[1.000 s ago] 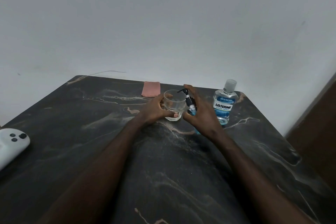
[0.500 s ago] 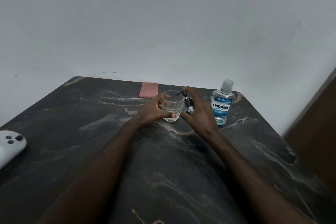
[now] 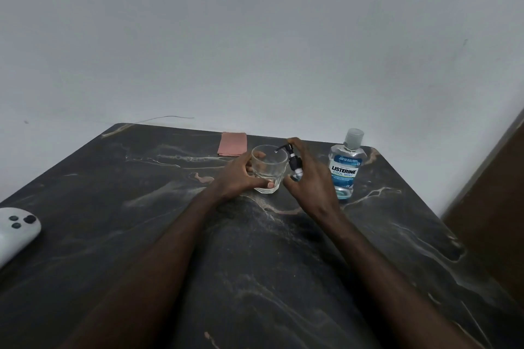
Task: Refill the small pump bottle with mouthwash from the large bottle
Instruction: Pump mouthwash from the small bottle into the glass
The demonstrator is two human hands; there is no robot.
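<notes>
Just two bottles [image 3: 346,167] [image 3: 295,165], one glass [image 3: 267,168].

Both forearms are bare from the lower edge of the view to the wrists, with no sleeve showing. The left hand [image 3: 237,176] and right hand [image 3: 311,181] are bare too, with short, unpainted nails on the visible fingertips.

We see a black bench [image 3: 141,193] veined with pale and rust-pink marbling. The far-right large bottle [image 3: 346,167] is clear, with blue liquid, a blue-and-white label and a frosted cap. The pump [image 3: 292,157] is black, the glass [image 3: 268,168] colourless, the far cloth [image 3: 232,143] salmon pink, the near-left controller [image 3: 14,231] white with dark buttons.
</notes>
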